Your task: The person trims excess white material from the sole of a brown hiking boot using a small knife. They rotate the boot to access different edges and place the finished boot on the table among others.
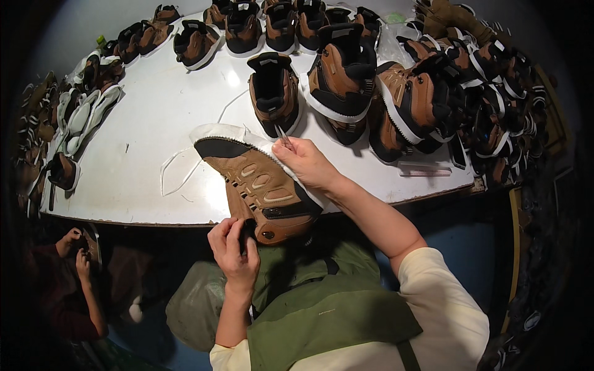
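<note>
A brown and black shoe (263, 185) with a white sole rim is held on its side over the table's near edge, toe toward the far left. My left hand (236, 250) is closed on its dark collar at the lower end; some of the fingertips are hidden. Along the sole edge lies my right hand (306, 162), thumb on the stitched rim. From its grip stick out the two slim metal points of thread snips (283, 137); their handles are covered by the fingers. A loose white thread (179, 184) curls on the table left of the shoe.
The white table (142, 148) carries several similar shoes (272, 89) at the far side and right. Pale soles (86, 114) are piled at the left. A clear ruler-like strip (426, 172) lies near the right edge. At lower left, another person's hands (74, 247) hold a shoe.
</note>
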### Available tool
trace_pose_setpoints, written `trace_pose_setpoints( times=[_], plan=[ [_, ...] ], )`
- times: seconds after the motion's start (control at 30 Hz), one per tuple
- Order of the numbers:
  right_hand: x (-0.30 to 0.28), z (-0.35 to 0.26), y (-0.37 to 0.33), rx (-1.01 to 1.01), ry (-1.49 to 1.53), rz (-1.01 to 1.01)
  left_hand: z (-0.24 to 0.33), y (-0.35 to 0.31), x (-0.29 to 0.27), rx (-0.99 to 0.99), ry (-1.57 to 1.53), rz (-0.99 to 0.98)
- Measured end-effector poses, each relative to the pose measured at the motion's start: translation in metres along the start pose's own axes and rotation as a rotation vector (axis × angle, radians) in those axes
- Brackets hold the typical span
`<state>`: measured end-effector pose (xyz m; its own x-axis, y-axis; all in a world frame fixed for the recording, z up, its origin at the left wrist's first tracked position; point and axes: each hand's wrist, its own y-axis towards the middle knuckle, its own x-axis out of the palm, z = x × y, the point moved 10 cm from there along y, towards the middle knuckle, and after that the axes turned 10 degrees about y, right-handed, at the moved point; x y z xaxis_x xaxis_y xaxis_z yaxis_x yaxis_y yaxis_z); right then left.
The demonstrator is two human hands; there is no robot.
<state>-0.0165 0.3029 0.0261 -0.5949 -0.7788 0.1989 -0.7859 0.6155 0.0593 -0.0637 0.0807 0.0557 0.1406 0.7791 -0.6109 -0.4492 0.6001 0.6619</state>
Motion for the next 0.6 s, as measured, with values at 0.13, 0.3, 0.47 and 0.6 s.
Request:
trace_pose_setpoints(
  times=[0.13, 0.3, 0.47, 0.6],
  plan=[
    [0.004, -0.003, 0.001, -0.021, -0.020, 0.015, -0.010, -0.001, 0.005, -0.043, -0.028, -0.008],
    [0.003, 0.005, 0.000, -0.010, -0.092, -0.020, -0.013, -0.006, 0.003, -0.050, -0.041, 0.015],
    [0.002, 0.006, -0.001, 0.004, -0.110, -0.039, -0.011, -0.006, 0.002, -0.048, -0.045, 0.016],
    [0.000, 0.002, -0.003, 0.015, -0.152, -0.037, -0.009, -0.006, 0.002, -0.034, -0.044, 0.018]
  ],
)
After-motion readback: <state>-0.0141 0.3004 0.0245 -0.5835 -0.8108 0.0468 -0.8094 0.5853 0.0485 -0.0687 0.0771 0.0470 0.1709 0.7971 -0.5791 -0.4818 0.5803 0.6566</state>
